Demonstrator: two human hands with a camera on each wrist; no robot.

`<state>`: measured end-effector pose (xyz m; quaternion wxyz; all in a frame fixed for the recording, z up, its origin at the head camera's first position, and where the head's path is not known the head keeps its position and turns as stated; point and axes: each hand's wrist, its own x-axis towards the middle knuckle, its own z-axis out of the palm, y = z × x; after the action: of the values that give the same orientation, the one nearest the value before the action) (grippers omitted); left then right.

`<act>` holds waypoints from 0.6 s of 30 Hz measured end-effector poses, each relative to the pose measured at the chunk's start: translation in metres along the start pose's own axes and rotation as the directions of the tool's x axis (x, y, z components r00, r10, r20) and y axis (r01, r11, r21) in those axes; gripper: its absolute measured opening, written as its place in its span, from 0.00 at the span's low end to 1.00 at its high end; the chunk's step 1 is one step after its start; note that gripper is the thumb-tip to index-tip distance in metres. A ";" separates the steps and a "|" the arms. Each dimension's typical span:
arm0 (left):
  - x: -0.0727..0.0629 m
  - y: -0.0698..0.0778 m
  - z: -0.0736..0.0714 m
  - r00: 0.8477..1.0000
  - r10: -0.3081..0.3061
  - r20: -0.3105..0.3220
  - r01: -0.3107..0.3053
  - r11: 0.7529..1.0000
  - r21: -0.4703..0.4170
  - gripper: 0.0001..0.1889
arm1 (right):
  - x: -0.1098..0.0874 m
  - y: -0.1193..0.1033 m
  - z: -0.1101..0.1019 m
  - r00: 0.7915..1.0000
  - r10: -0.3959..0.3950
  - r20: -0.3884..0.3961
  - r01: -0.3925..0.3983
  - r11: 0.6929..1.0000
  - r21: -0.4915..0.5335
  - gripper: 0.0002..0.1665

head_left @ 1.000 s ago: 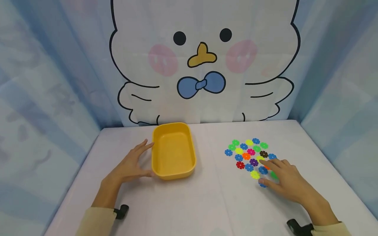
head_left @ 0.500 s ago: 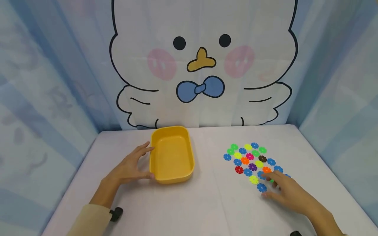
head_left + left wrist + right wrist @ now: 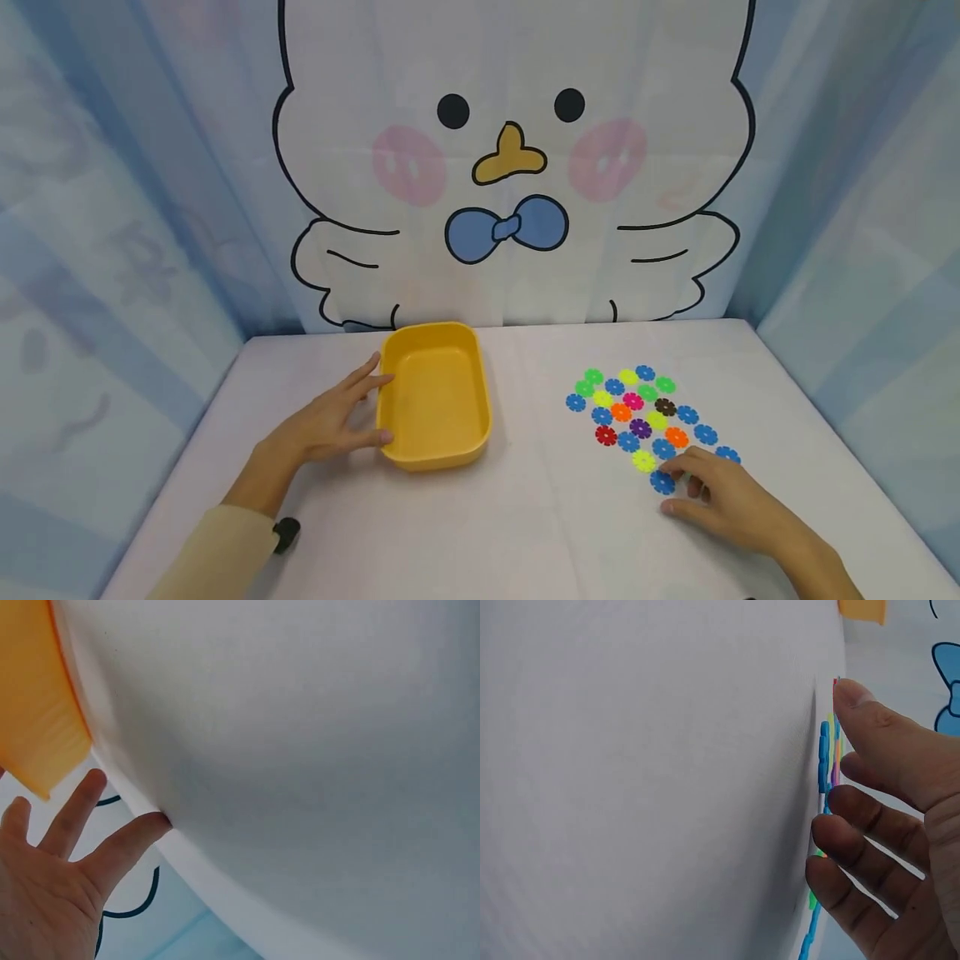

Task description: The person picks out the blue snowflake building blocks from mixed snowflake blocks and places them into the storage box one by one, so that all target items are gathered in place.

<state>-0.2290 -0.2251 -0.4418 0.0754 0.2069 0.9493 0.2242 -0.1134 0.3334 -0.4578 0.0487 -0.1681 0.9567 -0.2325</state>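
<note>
A yellow rectangular tray (image 3: 435,400) stands at the table's middle-left, bare inside. My left hand (image 3: 322,421) is at its left side with straight, spread fingers; thumb and fingertips overlap the rim in the head view, and contact cannot be told for sure. In the left wrist view the left hand (image 3: 52,877) shows its spread fingers beside the tray (image 3: 41,697). My right hand (image 3: 727,500) hovers low at the near edge of the disc cluster, fingers bent and apart from the thumb. Just ahead of its fingertips lies a blue notched disc (image 3: 662,482). Nothing shows between finger and thumb.
Several flat, notched plastic discs lie loosely spread on the right, among them a red disc (image 3: 606,435), a purple disc (image 3: 641,428) and a brown disc (image 3: 665,407). White cloth covers the table (image 3: 525,533). A printed curtain (image 3: 510,275) hangs along the back edge.
My right hand has drawn back toward the near side, uncovering blue and orange discs, and its fingers have bent more. The left hand stays by the tray. The head view has shifted slightly.
</note>
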 end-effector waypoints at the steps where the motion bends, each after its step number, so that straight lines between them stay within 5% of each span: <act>1: 0.002 0.000 0.000 1.000 -0.005 0.008 0.005 1.000 0.000 0.50 | 0.000 0.001 0.000 1.000 -0.006 0.001 0.006 1.000 0.002 0.27; 18: 0.006 -0.007 0.002 0.999 0.003 0.040 -0.005 0.999 0.050 0.50 | 0.003 0.003 0.005 0.999 0.029 -0.021 -0.029 1.000 0.010 0.20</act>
<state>-0.2364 -0.2270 -0.4470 0.0888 0.2151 0.9525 0.1964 -0.1164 0.3328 -0.4633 0.0429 -0.1516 0.9584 -0.2382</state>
